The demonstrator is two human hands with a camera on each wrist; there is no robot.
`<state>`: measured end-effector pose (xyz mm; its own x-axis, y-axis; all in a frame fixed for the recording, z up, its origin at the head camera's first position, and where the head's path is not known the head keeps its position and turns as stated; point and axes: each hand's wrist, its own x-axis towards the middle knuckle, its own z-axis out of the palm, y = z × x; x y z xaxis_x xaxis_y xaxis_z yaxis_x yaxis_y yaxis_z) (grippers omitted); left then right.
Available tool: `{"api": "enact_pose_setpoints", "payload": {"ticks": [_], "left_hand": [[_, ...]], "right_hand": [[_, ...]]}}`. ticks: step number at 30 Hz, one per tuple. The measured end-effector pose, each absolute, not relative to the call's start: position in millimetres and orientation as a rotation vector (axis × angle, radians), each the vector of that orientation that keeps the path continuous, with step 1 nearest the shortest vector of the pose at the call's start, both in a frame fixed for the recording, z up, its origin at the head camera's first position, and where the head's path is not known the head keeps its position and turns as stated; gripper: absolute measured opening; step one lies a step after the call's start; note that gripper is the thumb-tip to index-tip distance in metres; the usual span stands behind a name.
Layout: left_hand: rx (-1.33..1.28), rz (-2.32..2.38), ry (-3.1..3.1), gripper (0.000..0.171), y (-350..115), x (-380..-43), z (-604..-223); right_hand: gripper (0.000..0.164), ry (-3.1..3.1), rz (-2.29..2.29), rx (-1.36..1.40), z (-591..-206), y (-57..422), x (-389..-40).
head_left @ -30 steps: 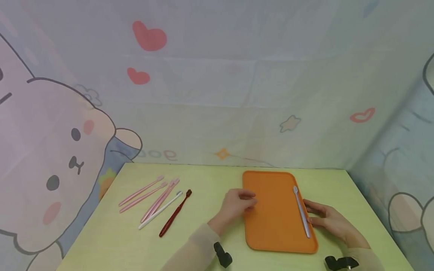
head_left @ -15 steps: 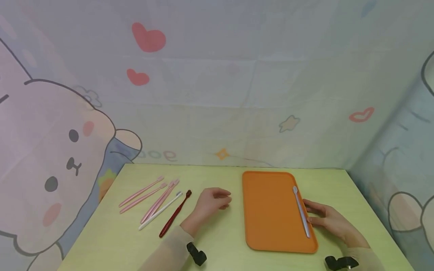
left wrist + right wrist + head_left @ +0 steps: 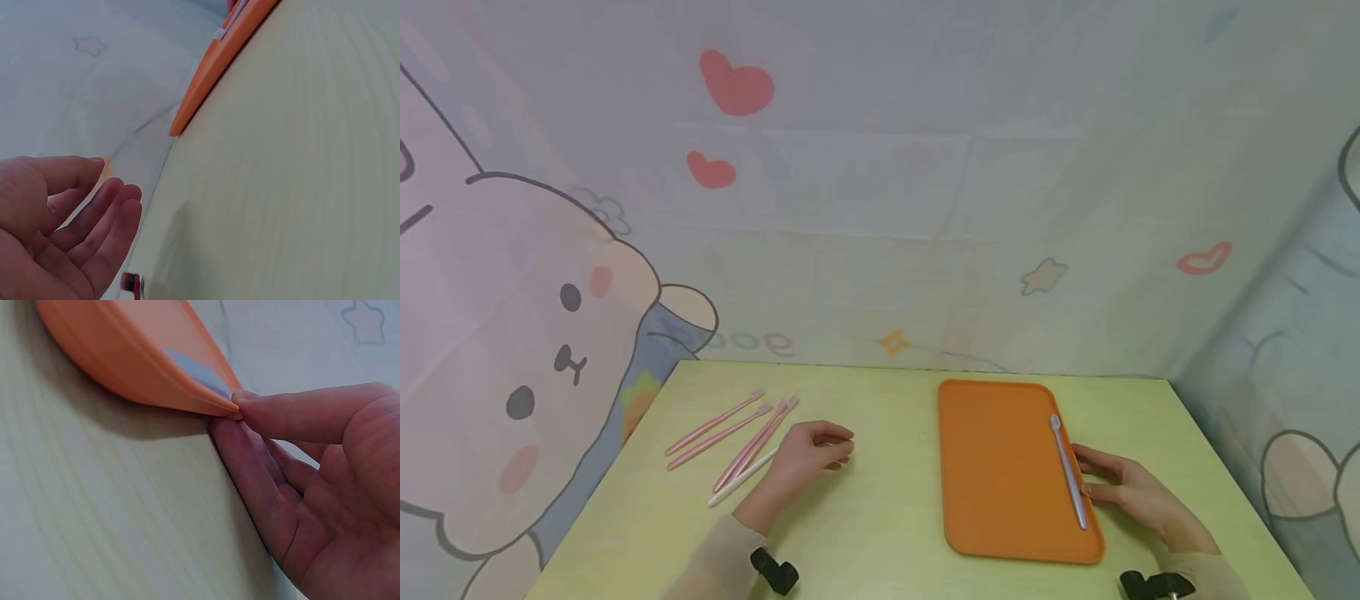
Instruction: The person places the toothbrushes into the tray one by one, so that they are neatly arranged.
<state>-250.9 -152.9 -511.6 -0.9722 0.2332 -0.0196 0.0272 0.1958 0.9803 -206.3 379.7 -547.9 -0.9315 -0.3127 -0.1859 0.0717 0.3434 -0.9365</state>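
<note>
My left hand hovers above the table with loosely bent fingers and nothing in its grasp. In the head view it covers the dark red toothbrush, whose head shows below the fingers in the left wrist view. Beside the hand lies a white toothbrush, partly hidden by it. My right hand pinches the right rim of an orange tray, thumb on top and fingers beneath, as the right wrist view shows. A lavender toothbrush lies in the tray along that side.
Several pink toothbrushes lie fanned out on the left of the pale yellow table. A cartoon-printed cloth hangs behind the table's back edge and along its sides.
My left hand has moved left, from over the tray's left edge to over the dark red toothbrush, now hidden in the head view. My right hand stays at the tray's rim.
</note>
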Motion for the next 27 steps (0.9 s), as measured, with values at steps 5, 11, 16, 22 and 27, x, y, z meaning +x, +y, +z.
{"api": "enact_pose_setpoints", "payload": {"ticks": [5, 11, 16, 22, 27], "left_hand": [[0.192, 1.759, 2.412, 0.024, -185, -252, -515], [0.107, 1.641, 2.52, 0.021, -215, -249, -514], [0.083, 1.556, 2.617, 0.019, -229, -246, -515], [0.103, 1.519, 2.635, 0.019, -235, -243, -513], [0.131, 1.457, 2.691, 0.018, -234, -241, -510]], "right_hand": [[0.079, 2.289, -1.607, -0.221, -547, 380, -205], [0.077, 2.305, -1.599, -0.246, -545, 379, -205], [0.078, 2.288, -1.615, -0.243, -546, 379, -206], [0.079, 2.275, -1.626, -0.215, -545, 379, -206], [0.079, 2.274, -1.622, -0.198, -546, 378, -206]]}}
